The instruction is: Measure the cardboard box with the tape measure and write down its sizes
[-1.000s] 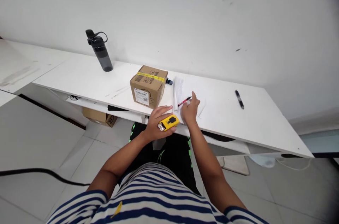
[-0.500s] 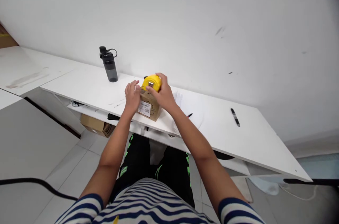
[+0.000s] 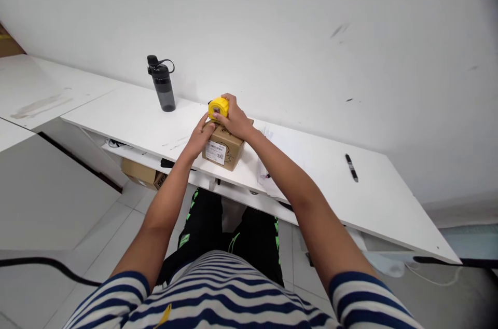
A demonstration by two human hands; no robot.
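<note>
My right hand [image 3: 237, 120] is wrapped round a yellow tape measure [image 3: 218, 106], holding it over the back of a small cardboard box [image 3: 229, 147]. My left hand [image 3: 200, 137] is by the box's upper left edge, with thumb and fingers brought together at the lower left corner of the tape measure. What lies between those fingertips is too small to make out. The box sits on the white desk [image 3: 311, 173], with a printed white label and black marks on the side facing me. No drawn-out blade can be made out.
A dark drink bottle [image 3: 163, 87] stands at the back left, near the wall. Papers [image 3: 272, 155] lie right of the box, partly under my right forearm. Farther right is a black pen [image 3: 351, 167]. Another cardboard box [image 3: 140, 172] is below the desk.
My left hand has moved right and its spread fingers have closed in at the tape measure's lower corner. The tape measure is slightly farther left over the box, which shows more of its top.
</note>
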